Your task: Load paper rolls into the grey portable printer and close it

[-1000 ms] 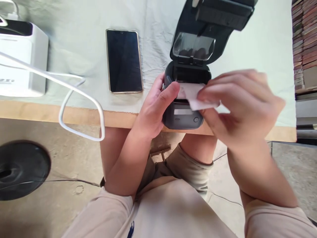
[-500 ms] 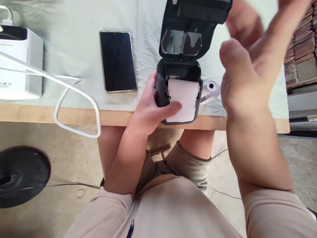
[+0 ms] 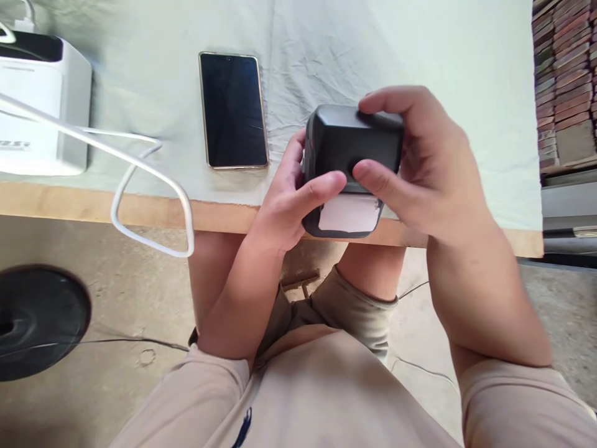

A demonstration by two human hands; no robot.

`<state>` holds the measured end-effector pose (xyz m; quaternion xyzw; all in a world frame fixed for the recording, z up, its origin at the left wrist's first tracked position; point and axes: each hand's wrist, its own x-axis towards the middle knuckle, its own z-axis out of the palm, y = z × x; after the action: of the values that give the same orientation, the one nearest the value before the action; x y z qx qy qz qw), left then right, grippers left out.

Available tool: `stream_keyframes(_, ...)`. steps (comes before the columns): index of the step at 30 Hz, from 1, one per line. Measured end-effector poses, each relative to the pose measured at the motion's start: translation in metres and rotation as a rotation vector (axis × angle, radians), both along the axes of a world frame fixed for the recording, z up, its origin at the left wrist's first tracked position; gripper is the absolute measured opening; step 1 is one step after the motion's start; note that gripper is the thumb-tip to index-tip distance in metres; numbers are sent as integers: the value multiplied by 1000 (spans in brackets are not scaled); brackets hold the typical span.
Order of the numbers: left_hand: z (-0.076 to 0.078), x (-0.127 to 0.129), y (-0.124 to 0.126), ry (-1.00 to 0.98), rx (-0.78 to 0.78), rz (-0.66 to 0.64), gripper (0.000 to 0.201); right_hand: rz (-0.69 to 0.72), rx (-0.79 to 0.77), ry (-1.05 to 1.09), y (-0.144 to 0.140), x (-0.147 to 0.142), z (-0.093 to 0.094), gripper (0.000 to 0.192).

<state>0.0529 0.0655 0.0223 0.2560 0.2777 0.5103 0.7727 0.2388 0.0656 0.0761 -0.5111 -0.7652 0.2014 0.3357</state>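
A dark grey portable label printer [image 3: 340,146] is at the table's front edge, its lid down. White paper [image 3: 349,213] sticks out from under the lid's front edge. My left hand [image 3: 291,199] grips the printer's left side, the thumb lying on top of the lid. On the right side my right hand [image 3: 424,162] wraps round it, thumb on the lid and fingers curled over the far corner. The small paper roll beside the printer is hidden behind my right hand.
Left of the printer lies a smartphone [image 3: 234,111], screen dark. Further left are a white box-shaped device [image 3: 69,112] and a white cable [image 3: 172,180] looping over the table edge [image 3: 219,215]. A black round stool [image 3: 41,323] stands on the floor; stacked bricks [image 3: 566,81] are at right.
The printer's lid has swung from open to shut over the paper. My right hand has come down from the upper right onto the printer. My left hand has kept its hold.
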Motion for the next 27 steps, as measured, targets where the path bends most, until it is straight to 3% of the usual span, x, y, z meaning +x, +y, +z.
stream_keyframes(3, 4, 0, -3, -43, 15, 17, 25, 70, 31, -37, -7, -12, 11, 40)
stream_keyframes(6, 7, 0, -3, -27, -18, 45, 30, -39, -32, -160, -11, -18, 17, 31)
stream_keyframes(8, 9, 2, -3, -62, -65, 45, 33, -15, -13, -117, -11, -16, 13, 32)
stream_keyframes(11, 11, 5, 0, -158, -97, -12, 19, 70, 116, 8, -7, -4, -1, 34)
stream_keyframes(14, 7, 8, 5, -135, -117, 32, 30, 23, 192, 26, -7, 9, -10, 32)
stream_keyframes(17, 0, 8, 7, -109, -84, 89, 26, 55, 177, 15, -10, 17, -7, 47)
stream_keyframes(20, -3, 6, 8, -107, -56, 66, 23, 129, 130, -82, -12, 21, 3, 64)
stream_keyframes(27, -2, 1, 8, -97, -42, 36, 30, 208, 258, -244, -1, 24, 19, 68)
